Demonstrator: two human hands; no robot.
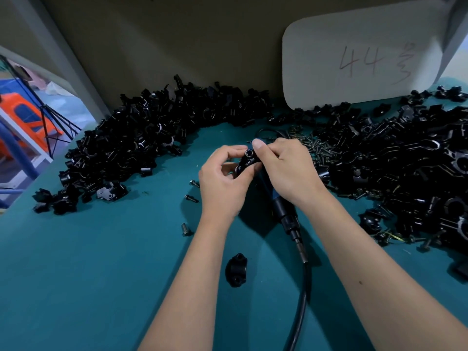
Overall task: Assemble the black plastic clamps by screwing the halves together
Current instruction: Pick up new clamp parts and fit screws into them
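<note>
Both hands meet over the middle of the teal table. My left hand (224, 181) pinches a small black clamp piece (247, 162) from the left and below. My right hand (286, 171) grips the same piece from the right, thumb pressed on its top. A round screw hole on the piece faces up. One black clamp half (236, 270) lies alone on the table near me, between my forearms. An electric screwdriver (283, 211) with a blue-black body lies under my right hand, its cable running toward me.
A large heap of black clamp parts (131, 145) covers the left rear of the table; another heap (405, 173) fills the right. Small screws (319, 150) are scattered behind my right hand, and loose screws (191, 198) lie left of my wrist. A white card (362, 59) leans against the back wall.
</note>
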